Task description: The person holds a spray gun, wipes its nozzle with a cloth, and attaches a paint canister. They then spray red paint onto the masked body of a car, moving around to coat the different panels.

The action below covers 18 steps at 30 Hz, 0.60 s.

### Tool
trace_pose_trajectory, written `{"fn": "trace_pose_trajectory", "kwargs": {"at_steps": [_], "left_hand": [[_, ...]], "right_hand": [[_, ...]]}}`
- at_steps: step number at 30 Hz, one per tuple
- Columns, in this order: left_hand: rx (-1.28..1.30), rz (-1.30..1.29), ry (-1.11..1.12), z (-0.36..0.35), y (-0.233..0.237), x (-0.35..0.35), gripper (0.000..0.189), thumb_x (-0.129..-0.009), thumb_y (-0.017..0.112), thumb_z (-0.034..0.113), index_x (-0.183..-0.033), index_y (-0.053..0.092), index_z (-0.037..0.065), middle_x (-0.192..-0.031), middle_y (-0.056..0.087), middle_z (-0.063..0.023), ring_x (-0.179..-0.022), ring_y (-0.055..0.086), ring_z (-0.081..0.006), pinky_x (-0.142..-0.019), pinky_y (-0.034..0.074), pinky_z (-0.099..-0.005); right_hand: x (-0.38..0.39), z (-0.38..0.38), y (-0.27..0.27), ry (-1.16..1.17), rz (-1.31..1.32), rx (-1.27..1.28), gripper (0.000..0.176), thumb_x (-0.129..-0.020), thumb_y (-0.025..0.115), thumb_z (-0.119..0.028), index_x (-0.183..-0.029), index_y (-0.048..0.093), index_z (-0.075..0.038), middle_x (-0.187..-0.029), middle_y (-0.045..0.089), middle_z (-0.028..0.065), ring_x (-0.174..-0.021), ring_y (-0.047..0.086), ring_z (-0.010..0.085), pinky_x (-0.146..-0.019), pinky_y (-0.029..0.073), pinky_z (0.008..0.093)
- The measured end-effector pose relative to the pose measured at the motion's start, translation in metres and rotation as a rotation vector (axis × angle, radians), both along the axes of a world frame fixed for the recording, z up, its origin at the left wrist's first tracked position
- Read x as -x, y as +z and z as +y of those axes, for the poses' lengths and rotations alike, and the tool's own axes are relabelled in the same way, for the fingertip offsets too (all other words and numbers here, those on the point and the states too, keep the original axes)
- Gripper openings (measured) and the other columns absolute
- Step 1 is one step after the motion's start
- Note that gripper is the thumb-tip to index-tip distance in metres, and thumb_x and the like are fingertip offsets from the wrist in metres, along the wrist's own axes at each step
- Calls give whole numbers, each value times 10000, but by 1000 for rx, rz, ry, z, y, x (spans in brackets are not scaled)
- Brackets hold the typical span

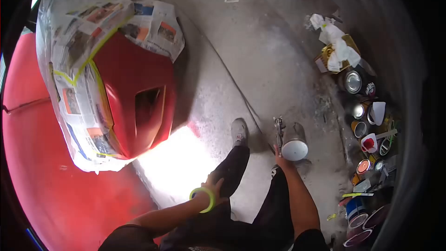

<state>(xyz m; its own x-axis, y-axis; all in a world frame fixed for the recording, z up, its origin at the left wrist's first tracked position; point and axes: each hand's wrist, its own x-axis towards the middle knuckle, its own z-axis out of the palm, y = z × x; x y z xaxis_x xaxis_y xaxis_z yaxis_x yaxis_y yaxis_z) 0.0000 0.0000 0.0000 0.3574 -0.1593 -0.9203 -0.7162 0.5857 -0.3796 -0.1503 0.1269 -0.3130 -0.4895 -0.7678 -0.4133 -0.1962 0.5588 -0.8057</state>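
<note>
My right hand [279, 153] is wrapped round the handle of a spray gun [279, 128]. The gun's metal cup [295, 149] shows its pale round end on the right side. My left hand [215, 187] rests on my bent left knee, fingers spread over the dark trousers, with nothing in it. Around the left wrist sits a yellow-green ring [212, 204] that looks like a roll of tape. Ahead and to the left is a red-painted body panel [132, 74] with an opening in it, bordered by newspaper masking [74, 102] and yellow tape.
A thin hose [227, 72] runs across the concrete floor [260, 60]. Along the right stand several paint cans [353, 82], a cup with red paint [369, 144] and crumpled white paper [341, 49]. A red car surface [60, 195] lies at the left, beside a bright patch of light.
</note>
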Motion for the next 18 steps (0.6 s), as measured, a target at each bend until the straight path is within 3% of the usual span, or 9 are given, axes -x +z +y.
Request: {"fn": "trace_pose_trajectory", "kwargs": {"at_steps": [3, 5, 9, 12, 13, 14, 15, 17, 18], "left_hand": [[-90, 144, -9, 19, -99, -34, 836, -863, 642, 571, -1525, 319, 175, -1588, 165, -242, -1447, 248, -450, -1159, 210, -625], [-6, 243, 25, 3, -85, -15, 786, -880, 632, 549, -1509, 348, 173, -1556, 237, -252, -1415, 310, -455, -1157, 220, -619], [160, 743, 110, -6, -96, -52, 578, -904, 646, 450, -1371, 528, 131, -1412, 490, -201, -1308, 472, -395, -1129, 306, -575], [315, 1074, 606, -5, -131, -58, 448, -915, 659, 360, -1264, 597, 86, -1218, 636, -169, -1195, 573, -350, -1034, 435, -482], [479, 1239, 598, -5, -143, -45, 371, -932, 656, 293, -1213, 615, 55, -1043, 691, -154, -1033, 656, -316, -882, 521, -408], [473, 1206, 938, 3, -147, -36, 355, -947, 637, 287, -1206, 616, 46, -1042, 691, -159, -1004, 665, -310, -856, 530, -400], [459, 1158, 1273, -4, -140, -18, 340, -962, 619, 282, -1198, 617, 37, -1042, 690, -164, -974, 675, -304, -831, 540, -392], [378, 1111, 1742, 9, -176, -4, 261, -988, 593, 169, -1217, 607, 44, -1048, 647, -94, -887, 640, -145, -826, 530, -293], [417, 1156, 1682, 26, -204, 3, 275, -989, 574, 192, -1221, 608, 49, -1071, 660, -115, -924, 652, -199, -833, 532, -323]], "right_hand": [[60, -28, 45, -13, -140, -256, 433, -926, 673, -325, -1262, 590, -65, -1189, 634, 185, -1100, 612, 329, -942, 465, 422], [56, -57, 74, -206, -163, 165, 324, -920, 698, -256, -1166, 619, -59, -1053, 664, 134, -1004, 635, 279, -888, 480, 383], [25, -100, 95, -313, -224, 167, 228, -918, 717, -200, -1022, 600, -34, -867, 627, 52, -819, 605, 165, -761, 490, 323], [15, -116, 94, -336, -298, 136, 244, -928, 712, -224, -968, 589, -16, -816, 614, 33, -731, 582, 128, -679, 477, 292], [14, -123, 97, -323, -296, 105, 249, -934, 706, -227, -954, 587, -9, -799, 608, 31, -703, 571, 119, -654, 466, 282], [15, -125, 102, -259, -211, 81, 367, -942, 672, -360, -984, 613, 0, -825, 649, 121, -758, 611, 244, -731, 477, 357], [14, -131, 105, -259, -169, 55, 358, -941, 674, -351, -956, 611, 1, -814, 643, 134, -754, 607, 250, -728, 476, 366], [17, -135, 115, -220, -172, 50, 354, -943, 672, -342, -944, 609, 7, -810, 639, 142, -748, 603, 258, -724, 474, 371], [16, -131, 114, -184, -123, 73, 346, -946, 669, -331, -946, 609, 10, -811, 639, 142, -749, 602, 257, -725, 475, 370]]}}
